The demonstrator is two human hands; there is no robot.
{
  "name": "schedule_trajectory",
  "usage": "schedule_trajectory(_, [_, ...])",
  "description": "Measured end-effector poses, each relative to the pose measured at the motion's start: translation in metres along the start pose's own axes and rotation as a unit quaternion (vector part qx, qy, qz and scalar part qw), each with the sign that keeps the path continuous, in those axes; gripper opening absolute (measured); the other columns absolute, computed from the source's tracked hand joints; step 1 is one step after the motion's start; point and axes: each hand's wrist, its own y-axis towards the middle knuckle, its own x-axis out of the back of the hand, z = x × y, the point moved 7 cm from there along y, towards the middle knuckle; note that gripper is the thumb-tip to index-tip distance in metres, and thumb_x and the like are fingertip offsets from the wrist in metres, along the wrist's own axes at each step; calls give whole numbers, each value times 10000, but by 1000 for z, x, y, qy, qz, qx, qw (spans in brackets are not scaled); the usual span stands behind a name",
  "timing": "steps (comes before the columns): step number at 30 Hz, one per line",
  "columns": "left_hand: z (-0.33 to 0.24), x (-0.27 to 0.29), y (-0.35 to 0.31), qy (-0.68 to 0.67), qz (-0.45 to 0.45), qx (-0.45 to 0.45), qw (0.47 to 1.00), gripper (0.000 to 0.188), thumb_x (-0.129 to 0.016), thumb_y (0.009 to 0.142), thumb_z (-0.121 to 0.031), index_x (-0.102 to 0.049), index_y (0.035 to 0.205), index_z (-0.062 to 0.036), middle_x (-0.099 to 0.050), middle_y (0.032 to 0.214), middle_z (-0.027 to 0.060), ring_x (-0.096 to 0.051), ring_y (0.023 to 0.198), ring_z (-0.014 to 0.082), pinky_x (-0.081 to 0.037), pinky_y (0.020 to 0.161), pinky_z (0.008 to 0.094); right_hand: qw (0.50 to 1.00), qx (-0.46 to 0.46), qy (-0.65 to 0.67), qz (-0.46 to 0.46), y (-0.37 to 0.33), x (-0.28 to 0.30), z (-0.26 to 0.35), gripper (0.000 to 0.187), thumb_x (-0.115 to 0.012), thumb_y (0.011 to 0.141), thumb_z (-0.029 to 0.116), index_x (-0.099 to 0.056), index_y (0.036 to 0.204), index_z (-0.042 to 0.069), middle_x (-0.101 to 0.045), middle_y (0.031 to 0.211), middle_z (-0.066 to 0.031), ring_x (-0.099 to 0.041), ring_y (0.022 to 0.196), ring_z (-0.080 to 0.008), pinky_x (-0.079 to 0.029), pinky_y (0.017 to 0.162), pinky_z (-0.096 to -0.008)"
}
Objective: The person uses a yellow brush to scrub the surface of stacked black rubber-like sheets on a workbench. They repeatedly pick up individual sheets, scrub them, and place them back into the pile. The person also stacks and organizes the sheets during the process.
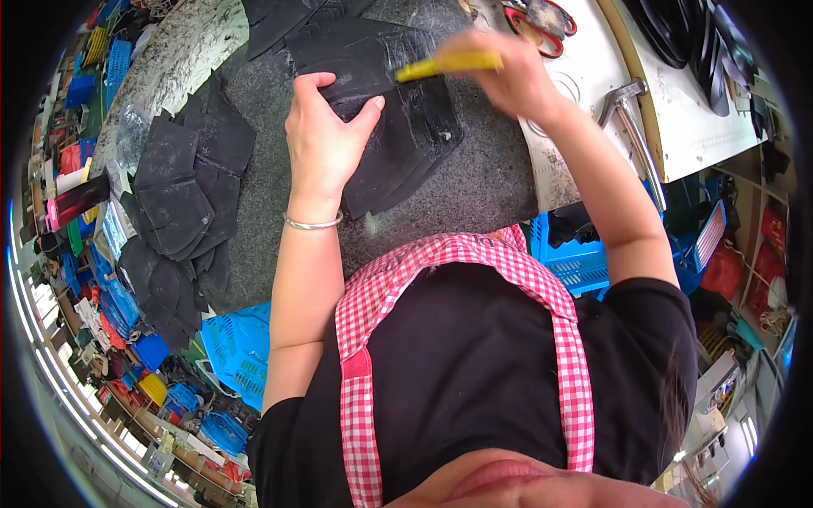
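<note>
My left hand [326, 135] presses down on a stack of overlapping black flat pieces [406, 157], thumb and forefinger spread apart, gripping nothing. My right hand [512, 80], a little smeared by motion, is closed round a yellow-handled brush [449, 65]. The brush's tip meets the top black piece just right of my left fingers. Whitish, wet-looking streaks mark the right edges of the fanned pieces. Whether the material is leather or rubber I cannot tell.
More black pieces [182, 190] lie in an overlapping pile on the left of the dark speckled worktop [279, 229]. A hammer [635, 140] and red-handled scissors [542, 30] rest at the right. Blue plastic crates [576, 262] stand below the table edge.
</note>
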Motion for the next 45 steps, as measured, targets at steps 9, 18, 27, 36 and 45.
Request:
schedule_trajectory(9, [-5,3,-10,17,-55,-62,996,586,-881,771,-230,-548,1194,1,-662,1115,255,-670,1033,432,-537,909,477,982,-153,109,22,-36,4,22,74,-674,968,44,-682,1041,39,-739,853,-87,-759,776,-183,-586,677,-305])
schedule_trajectory(18, [-6,-1,-12,1,-65,-74,995,593,-883,770,-208,-528,1201,-9,-630,1115,240,-649,1024,429,-526,895,483,986,-106,-108,-77,19,-15,-18,171,-700,968,152,-671,1005,-13,-734,763,-130,-752,704,-243,-580,607,-332])
schedule_trajectory(27, [-8,0,-19,-23,-96,-96,990,583,-888,758,-141,-533,1204,-21,-613,1108,216,-634,1030,413,-524,895,472,978,-170,102,60,-53,4,38,138,-713,907,20,-699,1040,52,-740,889,-93,-755,792,-217,-591,693,-324])
schedule_trajectory(36, [6,0,-9,-39,-67,-17,997,592,-918,747,-203,-580,1206,-42,-718,1079,223,-711,1019,367,-541,929,429,963,-267,33,3,3,-1,-15,168,-671,996,144,-683,1033,-20,-741,768,-107,-742,683,-162,-576,631,-290])
schedule_trajectory(45, [4,3,-18,-154,-92,-37,983,605,-919,739,-136,-585,1237,-51,-697,1135,173,-692,1052,278,-534,947,382,943,-256,105,-186,56,39,-2,167,-608,1036,98,-620,1081,-63,-735,863,-126,-727,735,-153,-580,630,-278])
